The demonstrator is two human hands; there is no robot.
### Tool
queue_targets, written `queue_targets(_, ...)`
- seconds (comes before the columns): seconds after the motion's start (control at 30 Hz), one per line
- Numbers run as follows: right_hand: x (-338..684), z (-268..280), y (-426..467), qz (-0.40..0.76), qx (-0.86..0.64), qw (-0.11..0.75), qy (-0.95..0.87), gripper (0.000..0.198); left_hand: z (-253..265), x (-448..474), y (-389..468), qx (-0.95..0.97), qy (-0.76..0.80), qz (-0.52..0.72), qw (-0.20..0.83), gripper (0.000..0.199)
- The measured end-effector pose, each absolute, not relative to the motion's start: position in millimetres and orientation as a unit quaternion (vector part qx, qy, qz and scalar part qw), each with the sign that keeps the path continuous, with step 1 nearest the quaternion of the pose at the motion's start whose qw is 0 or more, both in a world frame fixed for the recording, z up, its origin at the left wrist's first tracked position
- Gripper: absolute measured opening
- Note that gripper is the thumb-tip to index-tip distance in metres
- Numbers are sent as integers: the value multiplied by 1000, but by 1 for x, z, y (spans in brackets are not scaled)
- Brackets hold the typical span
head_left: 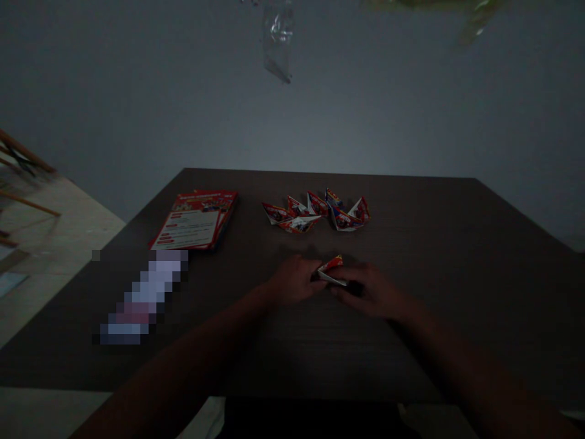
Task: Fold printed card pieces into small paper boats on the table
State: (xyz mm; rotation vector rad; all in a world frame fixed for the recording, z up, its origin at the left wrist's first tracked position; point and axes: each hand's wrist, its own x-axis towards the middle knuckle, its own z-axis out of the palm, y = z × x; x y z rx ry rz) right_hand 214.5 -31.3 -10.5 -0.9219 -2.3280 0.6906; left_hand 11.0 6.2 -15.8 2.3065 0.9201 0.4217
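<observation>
Between my two hands, low over the dark table (292, 341), is a small folded piece of red and white printed paper (333, 268). My left hand (295, 280) grips its left end with the fingers closed. From the other side, the fingers of my right hand (372, 289) pinch its right part. The hands hide some of the folds, and the light is dim. Just beyond them stand several folded paper boats (299, 224) in red, white and blue print, close together; the rightmost paper boat (350, 219) has raised pointed ends.
At the left lies a stack of red and white printed leaflets (196, 219). Nearer to me is a long pixelated object (146, 292) with a bright face. A pale wall (388, 110) rises behind the table, and a clear plastic bag (278, 42) hangs on it.
</observation>
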Motion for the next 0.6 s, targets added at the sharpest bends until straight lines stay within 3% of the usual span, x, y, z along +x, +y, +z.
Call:
queue_targets(0.27, 220, -9, -34, 235, -427, 396, -778, 52, -19, 11, 6, 796, 372, 180, 442, 32)
queue_targets(0.6, 214, -7, -28, 282, -410, 447, -744, 25, -22, 15, 3, 734, 341, 179, 559, 32)
